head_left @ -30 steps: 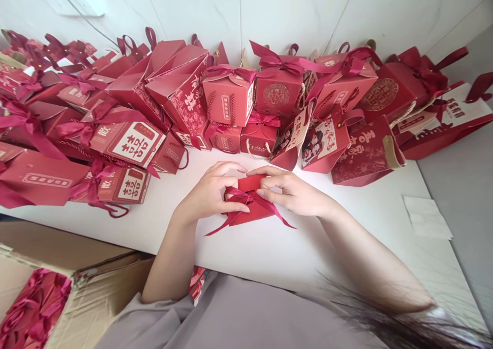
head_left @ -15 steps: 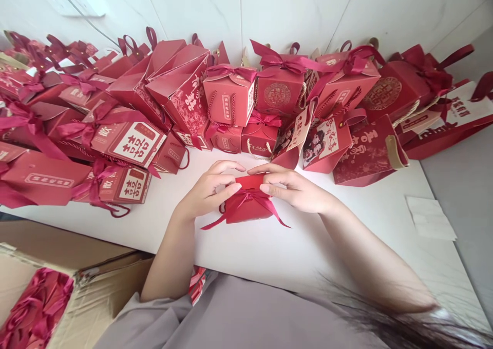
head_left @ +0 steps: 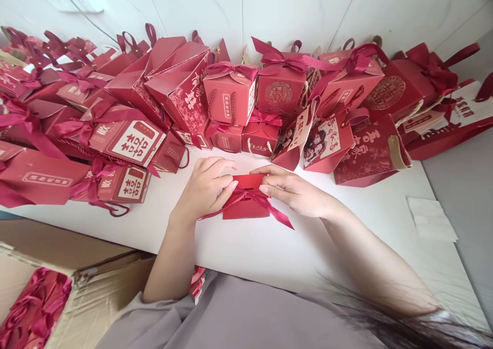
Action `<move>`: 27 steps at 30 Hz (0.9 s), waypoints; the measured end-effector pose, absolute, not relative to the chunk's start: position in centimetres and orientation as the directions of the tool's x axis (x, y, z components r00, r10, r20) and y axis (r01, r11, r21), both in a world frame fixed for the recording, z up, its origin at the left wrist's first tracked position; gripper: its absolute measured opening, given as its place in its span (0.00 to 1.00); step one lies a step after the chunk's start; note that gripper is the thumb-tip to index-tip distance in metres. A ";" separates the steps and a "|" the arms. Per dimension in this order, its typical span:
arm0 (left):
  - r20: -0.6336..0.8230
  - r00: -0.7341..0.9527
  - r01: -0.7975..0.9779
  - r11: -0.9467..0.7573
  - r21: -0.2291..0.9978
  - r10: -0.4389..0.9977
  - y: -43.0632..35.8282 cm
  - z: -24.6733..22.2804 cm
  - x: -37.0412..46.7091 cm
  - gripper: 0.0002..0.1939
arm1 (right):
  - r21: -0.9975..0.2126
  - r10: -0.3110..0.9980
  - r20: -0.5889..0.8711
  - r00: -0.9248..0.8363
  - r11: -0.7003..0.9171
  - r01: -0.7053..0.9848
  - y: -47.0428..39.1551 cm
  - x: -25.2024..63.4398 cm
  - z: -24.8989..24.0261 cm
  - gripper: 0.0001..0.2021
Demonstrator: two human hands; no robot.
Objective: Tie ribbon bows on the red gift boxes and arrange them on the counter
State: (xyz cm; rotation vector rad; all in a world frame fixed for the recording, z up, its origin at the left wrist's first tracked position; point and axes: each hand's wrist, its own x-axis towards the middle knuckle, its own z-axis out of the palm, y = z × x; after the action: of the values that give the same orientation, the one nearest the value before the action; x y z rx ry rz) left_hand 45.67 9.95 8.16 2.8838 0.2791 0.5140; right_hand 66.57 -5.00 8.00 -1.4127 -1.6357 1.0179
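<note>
A small red box (head_left: 248, 208) with a magenta ribbon bow (head_left: 249, 194) across its front stands on the white table (head_left: 231, 246) before me. My left hand (head_left: 208, 189) is at the box's left side, fingers curled, with thumb and fingers closed on its left edge. On the other side, my right hand (head_left: 295, 191) pinches the upper right edge between thumb and fingers. One ribbon tail hangs free to the lower right; the left tail runs partly beneath my left hand.
Many red gift boxes with bows and handles (head_left: 231, 100) line the wall from left to right behind my hands. An open cardboard box (head_left: 103, 292) of red boxes is at the lower left. A white paper (head_left: 431, 218) lies at the right.
My left hand has turned and its fingers have curled in more, now covering the left ribbon tail's upper part. The box has tilted slightly, and my right hand still grips its right side.
</note>
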 end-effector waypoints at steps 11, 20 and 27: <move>0.195 0.914 0.242 -0.863 0.445 0.357 9.3 8.9 46.8 0.24 | -0.911 0.996 0.074 -0.054 0.090 0.402 -4.9 66.6 7.6 0.19; 0.144 0.932 0.217 -0.831 0.513 0.333 9.7 8.9 46.6 0.22 | -0.916 0.997 0.054 -0.049 0.069 0.395 -4.7 66.4 7.1 0.21; 0.201 0.860 0.134 -0.587 0.798 0.469 9.1 8.2 46.8 0.12 | -0.969 0.999 0.043 0.008 0.040 0.244 -4.7 66.2 7.6 0.20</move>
State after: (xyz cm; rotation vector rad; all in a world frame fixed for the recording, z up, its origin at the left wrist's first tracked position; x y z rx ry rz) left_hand 46.80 9.11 8.21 2.1762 0.4347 0.4997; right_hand 66.24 -4.71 7.55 -1.3618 -1.3968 1.0413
